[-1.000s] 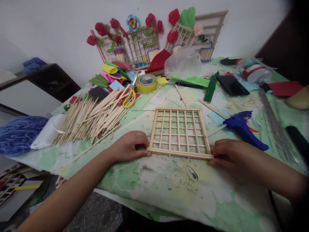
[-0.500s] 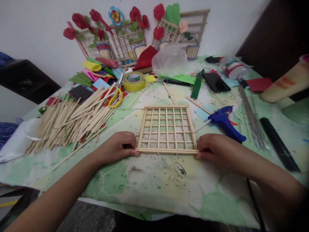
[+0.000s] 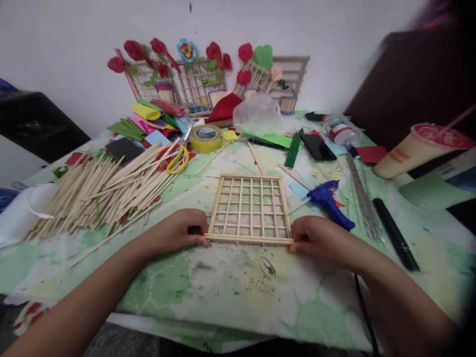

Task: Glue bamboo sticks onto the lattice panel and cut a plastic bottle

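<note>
A lattice frame of thin wooden sticks (image 3: pixel 251 206) lies flat on the patterned tablecloth (image 3: pixel 238 297), its near edge facing me. My left hand (image 3: pixel 188 229) pinches that edge's left corner between thumb and curled fingers. At the opposite end, my right hand (image 3: pixel 310 234) grips the right corner in the same way. A blue glue gun (image 3: pixel 330 202) rests just beyond my right hand, its cord running down to the table's front edge. Left of the lattice is a big heap of loose sticks (image 3: pixel 85 198).
Yellow-handled scissors (image 3: pixel 179 157) and a tape roll (image 3: pixel 205 138) sit behind the heap. At right are a phone (image 3: pixel 319 147), a drink cup (image 3: pixel 405 151), a wire bundle (image 3: pixel 362 198) and a black stick-like object (image 3: pixel 396 233). Flower-decorated lattices (image 3: pixel 201 87) lean on the wall.
The camera view has tilted up and turned slightly right, so the scene sits lower and things on the right shift left. Both hands keep hold of the lattice corners.
</note>
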The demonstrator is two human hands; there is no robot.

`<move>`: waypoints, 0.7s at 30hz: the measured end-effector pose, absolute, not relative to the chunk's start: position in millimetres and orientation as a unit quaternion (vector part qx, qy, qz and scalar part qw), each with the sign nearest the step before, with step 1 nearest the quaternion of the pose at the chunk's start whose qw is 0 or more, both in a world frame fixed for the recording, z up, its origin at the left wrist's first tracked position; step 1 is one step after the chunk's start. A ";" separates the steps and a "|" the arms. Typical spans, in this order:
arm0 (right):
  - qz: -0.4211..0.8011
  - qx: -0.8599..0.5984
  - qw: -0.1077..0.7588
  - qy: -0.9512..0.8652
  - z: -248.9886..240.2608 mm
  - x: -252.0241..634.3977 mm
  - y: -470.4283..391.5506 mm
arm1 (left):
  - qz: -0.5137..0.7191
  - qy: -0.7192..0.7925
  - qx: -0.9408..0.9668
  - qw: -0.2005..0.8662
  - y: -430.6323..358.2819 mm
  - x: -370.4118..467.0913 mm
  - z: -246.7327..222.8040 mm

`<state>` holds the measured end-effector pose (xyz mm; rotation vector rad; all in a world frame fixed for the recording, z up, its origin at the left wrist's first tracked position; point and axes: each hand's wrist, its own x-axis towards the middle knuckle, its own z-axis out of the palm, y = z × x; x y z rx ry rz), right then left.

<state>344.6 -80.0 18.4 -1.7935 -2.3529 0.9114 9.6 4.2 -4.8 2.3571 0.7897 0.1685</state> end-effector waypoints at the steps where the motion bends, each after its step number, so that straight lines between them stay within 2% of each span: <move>1: 0.298 -0.579 0.025 -0.758 19.0 344.5 -80.3 | 0.060 0.306 0.895 0.319 4.2 9.7 -4.1; 21: 0.301 -0.604 0.038 -0.737 13.2 344.5 -81.8 | 0.059 0.349 0.879 0.319 2.0 10.6 -0.5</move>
